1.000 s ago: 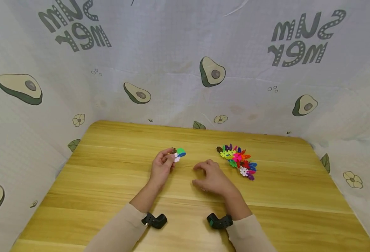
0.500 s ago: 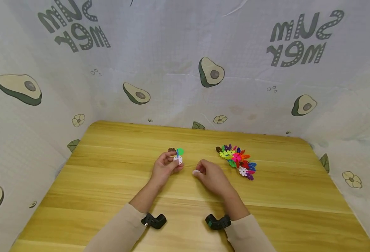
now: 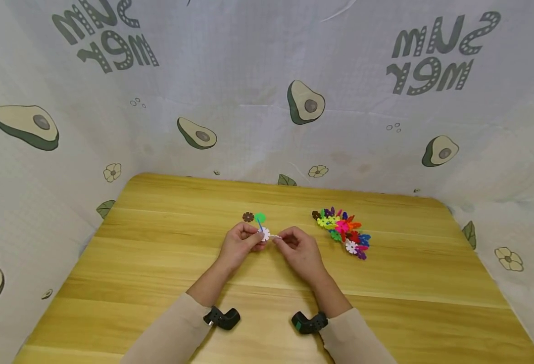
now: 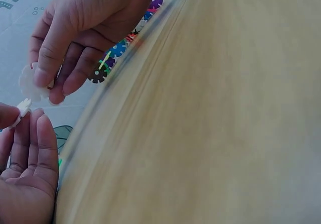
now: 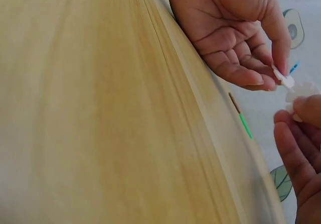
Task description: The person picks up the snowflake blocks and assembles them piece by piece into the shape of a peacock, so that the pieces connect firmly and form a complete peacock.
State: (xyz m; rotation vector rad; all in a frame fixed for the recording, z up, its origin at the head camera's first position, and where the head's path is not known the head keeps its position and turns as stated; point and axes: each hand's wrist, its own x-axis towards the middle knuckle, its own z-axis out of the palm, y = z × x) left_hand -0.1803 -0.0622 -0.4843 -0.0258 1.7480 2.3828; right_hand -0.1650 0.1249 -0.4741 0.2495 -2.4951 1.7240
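Note:
My left hand [image 3: 239,245] pinches a white notched disc [image 3: 265,233], a snowflake-shaped building piece, between thumb and fingers. A blue disc [image 3: 260,225], seen edge-on, stands out from that white piece; in the right wrist view its blue tip [image 5: 294,67] shows beside it. Close by, my right hand [image 3: 302,252] pinches a second white disc [image 4: 28,86], which appears edge-on in the head view. The two white pieces are edge to edge; whether their notches interlock I cannot tell. Fingers partly cover both pieces.
Just beyond my left hand, a brown disc [image 3: 248,217] and a green disc [image 3: 259,217] lie flat on the wooden table [image 3: 157,263]. A heap of multicoloured notched discs [image 3: 342,227] lies to the right of my right hand. A printed cloth [image 3: 248,121] hangs behind the table.
My right hand has picked up a white disc and brought it leftward to the left hand's piece. The left hand has turned its white and blue discs and shifted slightly right, uncovering the brown disc.

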